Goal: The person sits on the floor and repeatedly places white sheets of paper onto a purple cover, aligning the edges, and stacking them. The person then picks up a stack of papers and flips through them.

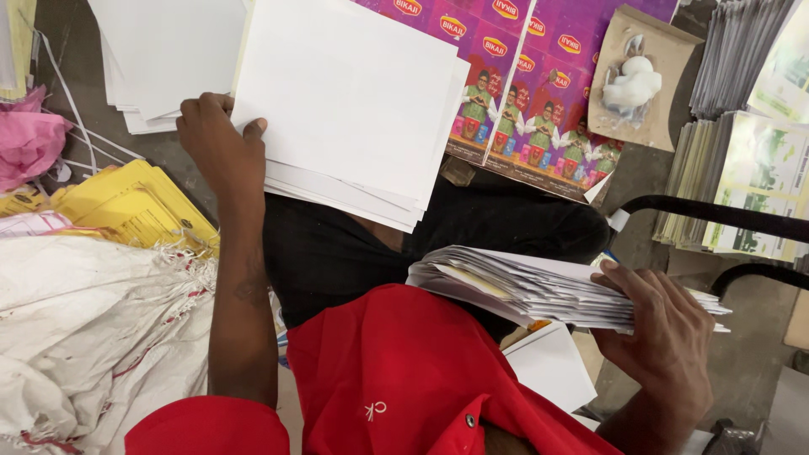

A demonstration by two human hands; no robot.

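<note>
Floor (pixel 168 160) crowded: yellow sheets (pixel 135 206) left, purple printed sheets (pixel 539 93) ahead, little bare room. Left hand (pixel 221 145) closed on the left edge of a white card stack (pixel 354 101). Right hand (pixel 661 333) grips a folded paper bundle (pixel 539 286) over the lap.

Both arms out, each hand closed on paper

The left arm runs bare from a red sleeve straight up the picture, elbow near the body, forearm long and nearly vertical. The left hand (pixel 217 143) sits at its top, knuckles toward the camera, fingers curled out of sight under a sheet edge, thumb tip lying flat on top. The right arm comes in from the lower right corner, bent, wrist cocked inward. The right hand (pixel 666 333) is turned palm-in, fingers wrapped beneath a bundle, thumb stretched along its upper edge and pressing down.
</note>
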